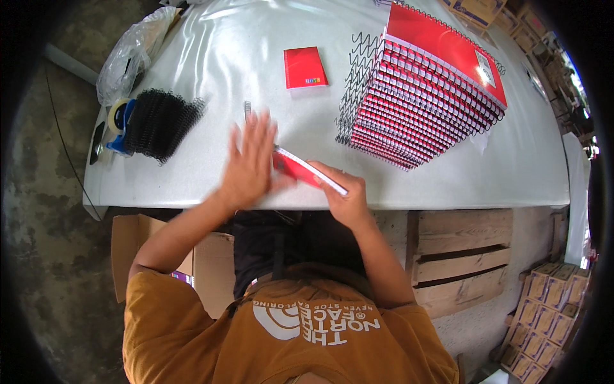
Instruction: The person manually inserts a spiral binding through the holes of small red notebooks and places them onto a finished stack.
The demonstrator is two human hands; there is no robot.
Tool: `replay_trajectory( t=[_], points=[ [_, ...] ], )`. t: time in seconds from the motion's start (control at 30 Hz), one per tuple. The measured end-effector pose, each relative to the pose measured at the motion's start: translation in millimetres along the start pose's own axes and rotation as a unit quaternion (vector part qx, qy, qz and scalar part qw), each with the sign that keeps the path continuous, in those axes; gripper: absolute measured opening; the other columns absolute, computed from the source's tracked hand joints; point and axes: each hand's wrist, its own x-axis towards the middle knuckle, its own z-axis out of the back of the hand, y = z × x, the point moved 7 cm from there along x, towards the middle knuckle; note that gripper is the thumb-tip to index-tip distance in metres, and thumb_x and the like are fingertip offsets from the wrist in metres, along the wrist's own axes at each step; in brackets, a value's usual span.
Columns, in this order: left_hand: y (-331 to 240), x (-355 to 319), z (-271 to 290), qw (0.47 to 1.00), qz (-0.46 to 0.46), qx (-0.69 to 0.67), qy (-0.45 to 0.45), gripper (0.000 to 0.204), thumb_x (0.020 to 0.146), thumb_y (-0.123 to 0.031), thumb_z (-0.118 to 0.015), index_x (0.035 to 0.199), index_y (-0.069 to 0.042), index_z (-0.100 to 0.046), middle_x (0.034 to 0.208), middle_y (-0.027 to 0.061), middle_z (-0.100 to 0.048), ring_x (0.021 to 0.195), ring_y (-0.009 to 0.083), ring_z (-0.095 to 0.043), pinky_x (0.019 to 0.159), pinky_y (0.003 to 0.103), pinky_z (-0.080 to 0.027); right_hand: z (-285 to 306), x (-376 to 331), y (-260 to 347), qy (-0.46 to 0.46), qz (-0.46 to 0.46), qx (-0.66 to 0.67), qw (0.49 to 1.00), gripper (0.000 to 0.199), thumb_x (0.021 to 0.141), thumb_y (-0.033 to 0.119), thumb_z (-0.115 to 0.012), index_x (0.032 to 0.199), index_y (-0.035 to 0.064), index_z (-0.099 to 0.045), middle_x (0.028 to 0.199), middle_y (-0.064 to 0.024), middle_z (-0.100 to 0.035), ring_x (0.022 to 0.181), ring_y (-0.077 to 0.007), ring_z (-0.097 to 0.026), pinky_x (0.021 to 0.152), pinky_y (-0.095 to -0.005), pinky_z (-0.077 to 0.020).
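My right hand (345,195) grips a small red notebook (297,171) near the table's front edge, its white-edged spine side turned up and slanting down to the right. At the notebook's far left end is my left hand (251,160), blurred by motion, its fingers stretched out and slightly apart. Beyond those fingertips a thin dark wire coil (247,107) sticks out; the left hand hides the rest of it. A second red notebook (306,68) lies flat further back on the table.
A tall stack of spiral-bound red notebooks (441,57) stands at the right. At the left are a pile of black wire coils (160,125), a blue tape dispenser (117,144), a phone (97,142) and a clear plastic bag (131,51). An open cardboard box (214,262) sits below the table.
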Motion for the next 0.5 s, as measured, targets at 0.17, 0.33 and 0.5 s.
replay_trajectory(
  t=[0.17, 0.33, 0.5],
  points=[
    [-20.7, -13.3, 6.0, 0.971, -0.103, 0.207, -0.062, 0.099, 0.078, -0.076, -0.033, 0.142, -0.002, -0.026, 0.147, 0.0306, -0.009, 0.137, 0.0445, 0.002, 0.104, 0.061, 0.01, -12.7, -15.8, 3.7, 0.008, 0.017, 0.006, 1.0, 0.045, 0.075, -0.013, -0.051, 0.115, 0.0047, -0.06, 0.109, -0.0145, -0.064, 0.098, -0.0291, -0.063, 0.082, -0.0334, -0.0508],
    [-20.6, -44.2, -15.7, 0.997, -0.044, 0.062, -0.002, 0.11, 0.076, -0.075, -0.041, 0.138, 0.012, -0.017, 0.147, 0.031, -0.002, 0.138, 0.0419, 0.004, 0.106, 0.057, 0.002, -21.8, -12.6, 15.8, 0.013, 0.076, -0.026, 0.997, 0.045, 0.074, -0.014, -0.052, 0.113, 0.0044, -0.061, 0.107, -0.0152, -0.064, 0.096, -0.0286, -0.064, 0.081, -0.0343, -0.0523],
    [11.8, -11.4, 28.8, 0.974, -0.055, 0.011, -0.219, 0.118, 0.067, -0.08, -0.043, 0.138, 0.011, -0.019, 0.143, 0.0372, -0.008, 0.137, 0.0457, -0.003, 0.107, 0.054, -0.002, -27.1, -11.3, 18.5, 0.025, 0.118, -0.037, 0.992, 0.042, 0.075, -0.013, -0.052, 0.112, 0.0029, -0.062, 0.105, -0.0156, -0.065, 0.093, -0.0283, -0.065, 0.077, -0.0328, -0.0534]
  ],
)
